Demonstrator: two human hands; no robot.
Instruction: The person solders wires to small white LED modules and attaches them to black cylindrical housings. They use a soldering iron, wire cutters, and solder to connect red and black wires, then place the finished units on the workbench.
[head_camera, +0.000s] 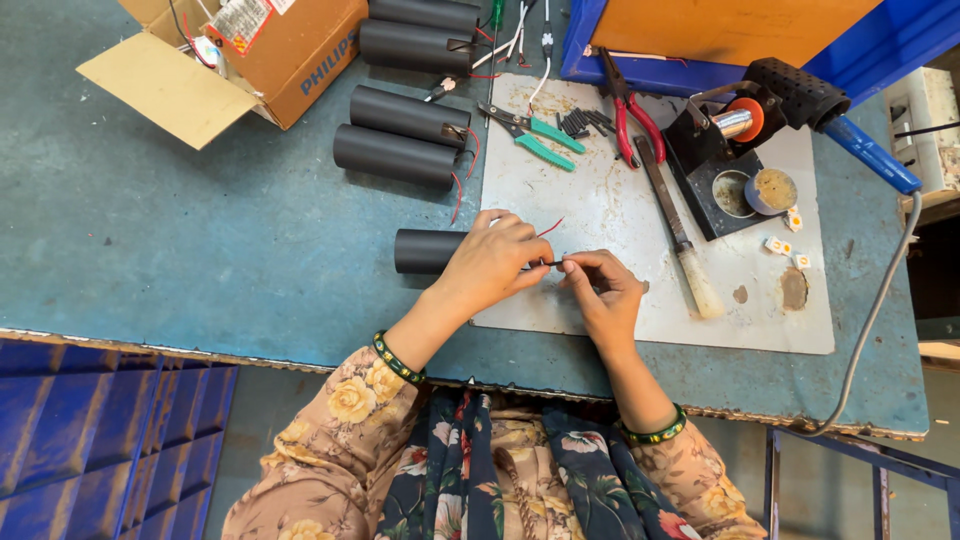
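While the left hand (492, 262) pins a black tube (428, 251) on its side at the grey mat's (640, 300) left edge, fingers curled over its end, the right hand (603, 290) pinches a thin dark wire (548, 263) between thumb and forefinger, just beside the left fingertips. Risk, I'd say: that round tube could roll and tug the red lead (552, 227) loose, and the soldering iron (800, 100) sits close on its stand. 4 more black tubes (405, 115) lie beyond. An open cardboard box (290, 60) holds wires and packets; a small tin (772, 190) holds brownish paste.
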